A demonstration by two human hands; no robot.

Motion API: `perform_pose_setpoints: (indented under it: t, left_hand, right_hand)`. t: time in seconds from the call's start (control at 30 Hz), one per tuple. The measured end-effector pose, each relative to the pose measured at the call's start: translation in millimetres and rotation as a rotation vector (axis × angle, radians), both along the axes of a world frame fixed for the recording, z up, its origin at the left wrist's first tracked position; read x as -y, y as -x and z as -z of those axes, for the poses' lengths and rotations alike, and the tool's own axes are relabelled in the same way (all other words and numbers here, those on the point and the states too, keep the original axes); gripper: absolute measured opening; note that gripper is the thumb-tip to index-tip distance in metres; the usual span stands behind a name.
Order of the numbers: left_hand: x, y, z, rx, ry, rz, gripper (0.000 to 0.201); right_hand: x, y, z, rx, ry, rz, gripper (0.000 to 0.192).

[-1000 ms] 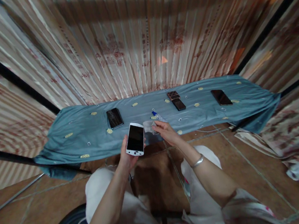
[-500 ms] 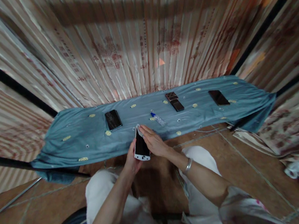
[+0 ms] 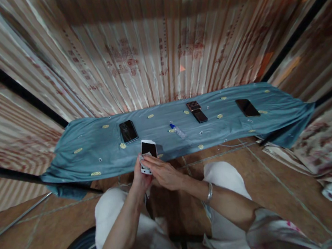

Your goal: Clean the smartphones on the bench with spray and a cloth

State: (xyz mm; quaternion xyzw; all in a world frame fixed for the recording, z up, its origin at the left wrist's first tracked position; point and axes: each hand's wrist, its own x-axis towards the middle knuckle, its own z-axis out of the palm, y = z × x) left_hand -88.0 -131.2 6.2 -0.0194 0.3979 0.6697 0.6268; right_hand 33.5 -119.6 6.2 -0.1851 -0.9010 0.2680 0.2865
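One white phone (image 3: 148, 146) is held up in the air, left of centre in my head view, and appears against the near edge of the surface (image 3: 101, 138). I see the left hand (image 3: 138, 177) curled around its near left side and underneath, partly closed, with a firm hold. The right hand (image 3: 165, 174) lies across the near end of the screen, fingers nearly straight and drawn together, holding a pale wipe (image 3: 145, 158) against the glass; I cannot tell how its thumb sits. The far part of the dark screen shows beyond those fingers. A silver bracelet (image 3: 209, 192) circles the right wrist.

On the surface, covered in blue-green cloth, I make out a dark phone (image 3: 128, 131) lying to the left, just beyond the white one. A small clear bottle (image 3: 179, 131) with a blue cap lies on its side near the middle. Farther right and a little farther back, two dark rectangular pieces (image 3: 199, 115) touch end to end, the far one patterned. Another dark phone (image 3: 247, 107) lies flat toward the right end.
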Motion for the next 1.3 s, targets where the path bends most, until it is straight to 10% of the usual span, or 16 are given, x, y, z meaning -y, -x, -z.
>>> perform_pose_setpoints:
  t: [0.23, 0.47, 0.77, 1.3]
  left_hand:
    - [1.0, 9.0, -12.5, -0.110, -0.029, 0.056, 0.042]
    - [-3.0, 2.7, -17.6, -0.028, -0.047, -0.027, 0.034]
    - [8.8, -23.4, -14.5, -0.051, -0.020, 0.197, 0.028]
    - [6.9, -21.8, -9.0, -0.049, -0.039, 0.147, 0.044]
  right_hand:
    - [4.8, -0.8, 6.3, -0.037, -0.115, -0.049, 0.044]
    - [-20.1, -7.9, 16.0, -0.002, -0.174, 0.158, 0.047]
    - [-53.3, -14.5, 8.7, -0.014, -0.110, 0.363, 0.049]
    - [-32.9, -4.7, 5.0, -0.083, -0.180, 0.135, 0.051]
